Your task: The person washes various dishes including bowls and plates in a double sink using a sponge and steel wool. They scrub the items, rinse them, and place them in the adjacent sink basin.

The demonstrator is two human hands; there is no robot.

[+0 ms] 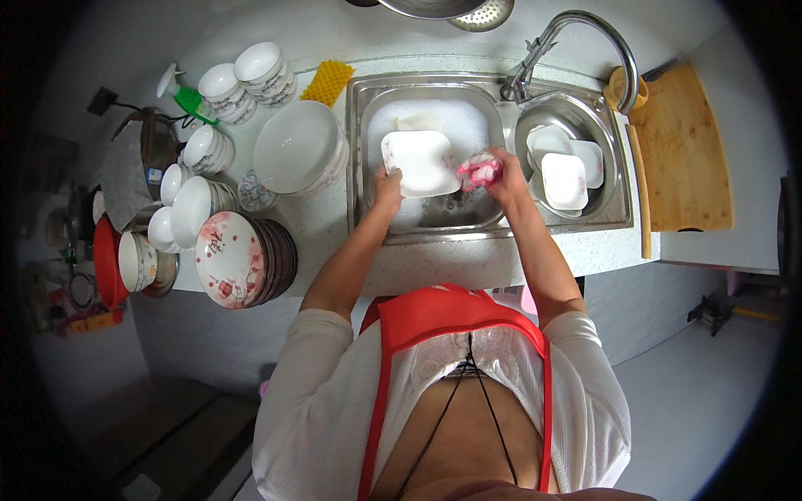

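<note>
My left hand (388,188) grips the lower left edge of a square white dish (423,164) with a faint floral rim, tilted above the left sink basin (369,213). To its right, my right hand (506,178) is closed around a wet pink-and-white cloth (481,170), close to the dish's right edge. Suds (457,116) cover the water in the basin, and part of a pale dish (416,122) shows through them. Several white dishes (564,181) lie in the round right basin (611,134).
Left on the counter stand a large white bowl stack (299,147), smaller bowls (260,62), plates with red flowers (229,260) and a green spray bottle (193,103). A yellow sponge (327,82) lies behind. The faucet (589,19) arches over the right basin, beside a wooden cutting board (683,150).
</note>
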